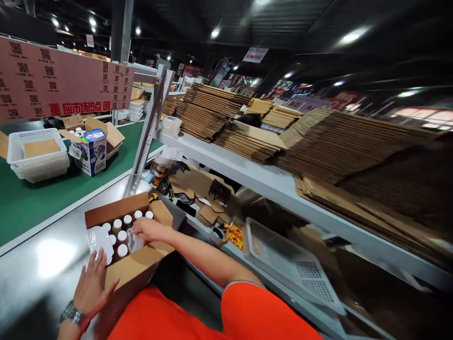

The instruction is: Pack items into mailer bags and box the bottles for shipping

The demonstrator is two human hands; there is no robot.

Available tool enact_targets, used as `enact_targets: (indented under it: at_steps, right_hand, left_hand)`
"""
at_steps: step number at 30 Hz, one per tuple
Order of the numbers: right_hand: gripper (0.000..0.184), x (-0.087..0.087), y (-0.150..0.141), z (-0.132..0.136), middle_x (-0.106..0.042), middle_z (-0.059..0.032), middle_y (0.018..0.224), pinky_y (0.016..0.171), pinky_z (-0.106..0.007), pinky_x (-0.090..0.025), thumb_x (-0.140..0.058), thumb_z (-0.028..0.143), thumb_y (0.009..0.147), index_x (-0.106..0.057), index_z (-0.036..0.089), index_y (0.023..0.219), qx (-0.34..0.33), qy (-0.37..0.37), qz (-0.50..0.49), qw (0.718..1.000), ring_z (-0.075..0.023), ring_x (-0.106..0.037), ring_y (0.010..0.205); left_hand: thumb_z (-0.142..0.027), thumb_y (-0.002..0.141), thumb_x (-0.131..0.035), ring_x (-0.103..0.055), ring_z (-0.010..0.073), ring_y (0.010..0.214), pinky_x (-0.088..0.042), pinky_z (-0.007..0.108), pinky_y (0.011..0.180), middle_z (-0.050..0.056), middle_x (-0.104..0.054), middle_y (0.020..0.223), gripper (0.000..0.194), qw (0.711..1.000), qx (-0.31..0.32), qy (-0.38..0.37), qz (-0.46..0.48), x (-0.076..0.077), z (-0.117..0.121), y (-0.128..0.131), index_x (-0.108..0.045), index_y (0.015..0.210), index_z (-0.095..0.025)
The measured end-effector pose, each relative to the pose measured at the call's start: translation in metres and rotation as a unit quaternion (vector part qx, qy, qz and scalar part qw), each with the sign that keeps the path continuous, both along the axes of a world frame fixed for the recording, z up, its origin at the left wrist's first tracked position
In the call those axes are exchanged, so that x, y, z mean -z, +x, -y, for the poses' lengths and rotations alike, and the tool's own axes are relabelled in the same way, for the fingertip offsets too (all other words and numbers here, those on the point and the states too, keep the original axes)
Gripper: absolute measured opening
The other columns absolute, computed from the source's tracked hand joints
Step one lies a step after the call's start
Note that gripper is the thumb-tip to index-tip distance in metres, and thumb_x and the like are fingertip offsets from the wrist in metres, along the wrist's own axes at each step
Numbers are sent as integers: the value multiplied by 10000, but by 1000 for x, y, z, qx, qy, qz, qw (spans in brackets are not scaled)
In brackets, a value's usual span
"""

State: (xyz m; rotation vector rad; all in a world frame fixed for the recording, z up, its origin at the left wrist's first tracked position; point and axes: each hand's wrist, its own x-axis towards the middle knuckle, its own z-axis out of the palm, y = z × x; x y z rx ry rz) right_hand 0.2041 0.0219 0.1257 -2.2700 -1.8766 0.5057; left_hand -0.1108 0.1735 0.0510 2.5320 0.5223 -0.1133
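Note:
An open cardboard box (132, 267) stands on the metal worktop, holding several bottles (122, 250) with white caps. My right hand (150, 230) reaches over the box's right side, its fingers closed on a piece of clear plastic wrap (135, 242) between the bottles and the wall. A white, shiny plastic piece (100, 240) covers the bottles at the left end. My left hand (92, 281), with a watch on its wrist, lies with fingers spread at the box's near left corner, fingertips at the edge of the white piece.
On the green conveyor (46, 200) to the left are stacked white baskets (38, 160) and a blue-and-white carton (92, 153). A metal post (146, 127) rises behind the box. A shelf (247, 172) with flat cardboard stacks (208, 113) runs to the right, above a white basket (283, 264).

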Motion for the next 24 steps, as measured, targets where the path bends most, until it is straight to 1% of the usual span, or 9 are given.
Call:
enact_targets:
  at_steps: [2, 4, 6, 7, 10, 13, 17, 21, 24]
  right_hand:
    - [454, -16, 19, 35, -744, -125, 1515, 1288, -441, -483, -513, 273, 1062, -756, 210, 1439, 95, 104, 1, 990, -267, -639, 1457]
    - [540, -25, 38, 73, -630, -189, 1643, 1389, -558, -361, -484, 358, 1075, -670, 175, 1547, 258, 206, -9, 944, -329, -525, 1584]
    - [621, -27, 50, 106, -589, -222, 1676, 1405, -626, -315, -504, 474, 1062, -642, 153, 1575, 373, 233, -94, 893, -383, -503, 1606]
    - [662, -25, 52, 120, -609, -230, 1657, 1388, -628, -348, -478, 531, 1064, -648, 140, 1571, 389, 215, -150, 883, -393, -541, 1579]
    - [732, -16, 46, 141, -735, -196, 1529, 1304, -553, -480, -415, 657, 1070, -749, 150, 1479, 318, 138, -282, 895, -369, -679, 1455]
    - [682, -11, 37, 143, -721, -135, 1568, 1355, -544, -398, -650, 714, 970, -813, 232, 1423, 223, 78, -317, 918, -380, -604, 1549]
    - [808, -12, 48, 142, -631, -185, 1654, 1378, -647, -286, -836, 697, 827, -767, 247, 1494, 146, 23, -308, 940, -452, -437, 1661]
    - [942, 1, 64, 142, -550, -208, 1721, 1351, -646, -346, -992, 590, 658, -756, 267, 1511, 129, 13, -308, 943, -490, -498, 1612]
    - [801, 33, 66, 126, -716, -206, 1550, 1300, -605, -453, -938, 573, 719, -806, 210, 1421, 196, 88, -335, 917, -431, -675, 1442]
  left_hand:
    - [-645, 999, -565, -176, 423, 1767, -354, 762, 1338, 139, -224, 1879, 908, 999, 15, -21, -21, -13, -5, 1, -436, 1753, -156]
    - [-660, 940, -649, -157, 426, 1768, -341, 756, 1346, 138, -195, 1879, 994, 998, 31, -40, -35, -23, -10, 0, -405, 1770, -171]
    - [-706, 800, -797, -113, 449, 1766, -321, 754, 1353, 162, -156, 1878, 1192, 996, 54, -47, -56, -31, -13, -1, -384, 1778, -163]
    - [-713, 697, -879, -85, 464, 1763, -304, 759, 1357, 176, -135, 1878, 1318, 994, 66, -43, -69, -34, -14, -1, -374, 1781, -160]
    - [-653, 551, -978, -48, 481, 1758, -243, 787, 1363, 175, -106, 1880, 1456, 990, 88, -8, -107, -40, -15, -3, -364, 1786, -187]
    - [-672, 763, -841, -115, 452, 1763, -268, 781, 1359, 146, -177, 1877, 1184, 993, 80, 1, -91, -37, -20, -7, -420, 1764, -198]
    - [-729, 935, -644, -315, 428, 1730, -343, 748, 1358, 102, -421, 1812, 853, 998, 37, -47, 8, -21, -37, -15, -626, 1640, -250]
    - [-775, 956, -567, -564, 396, 1589, -497, 644, 1308, 77, -771, 1519, 610, 985, -63, -122, 107, -6, -53, -9, -899, 1174, -312]
    - [-804, 860, -631, -734, 417, 1297, -588, 653, 1187, 139, -853, 1210, 617, 949, -228, -102, 193, 6, -48, 11, -863, 1048, -264]
